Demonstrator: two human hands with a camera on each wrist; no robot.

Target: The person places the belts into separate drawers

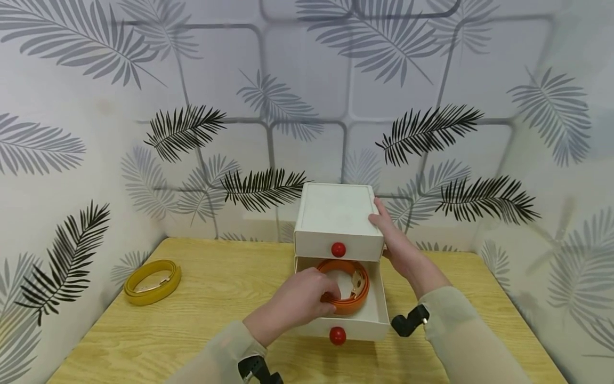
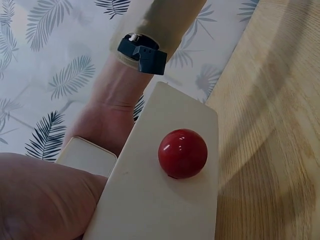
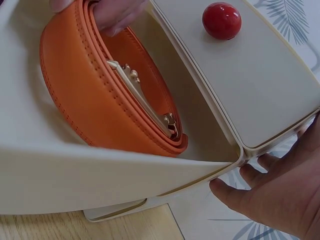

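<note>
An orange belt (image 1: 362, 296), coiled, with a gold-coloured buckle (image 3: 145, 97), sits in the pulled-out lower drawer (image 1: 381, 298) of a small white drawer box (image 1: 338, 208). My left hand (image 1: 299, 298) pinches the near left side of the coil, thumb outside and fingers inside the loop. In the left wrist view that hand shows only in part, beside the drawer's front and its red knob (image 2: 183, 153). My right hand (image 1: 400, 245) rests against the box's right side, its fingers spread along the wall in the right wrist view.
A coiled yellow belt (image 1: 152, 282) lies at the left of the wooden table (image 1: 216, 288). The upper drawer, with its red knob (image 1: 338, 249), is pushed in. Leaf-patterned walls (image 1: 307, 106) stand behind the table and at both sides.
</note>
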